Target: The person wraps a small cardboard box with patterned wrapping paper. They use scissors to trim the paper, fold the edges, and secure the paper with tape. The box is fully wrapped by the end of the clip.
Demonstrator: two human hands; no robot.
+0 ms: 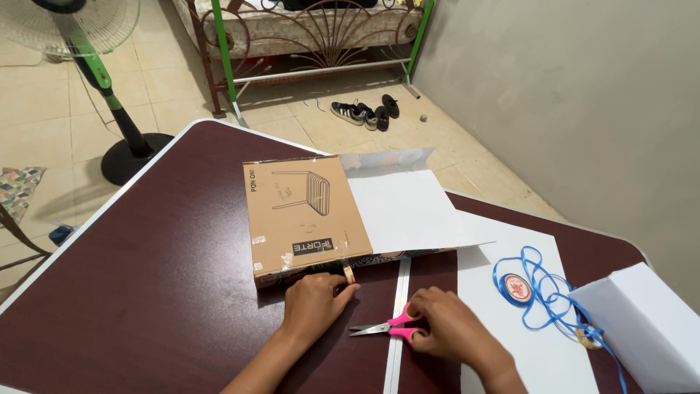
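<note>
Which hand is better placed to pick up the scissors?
Right. The right hand already rests on the pink-handled scissors, while the left hand is busy at the cardboard box edge.

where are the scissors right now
In the head view, the pink-handled scissors lie low and centre on the dark table, under the right hand, blades pointing toward the left hand, just below the cardboard box.

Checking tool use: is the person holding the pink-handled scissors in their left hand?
No. The scissors lie on the table under the right hand; the left hand rests against the cardboard box.
</note>
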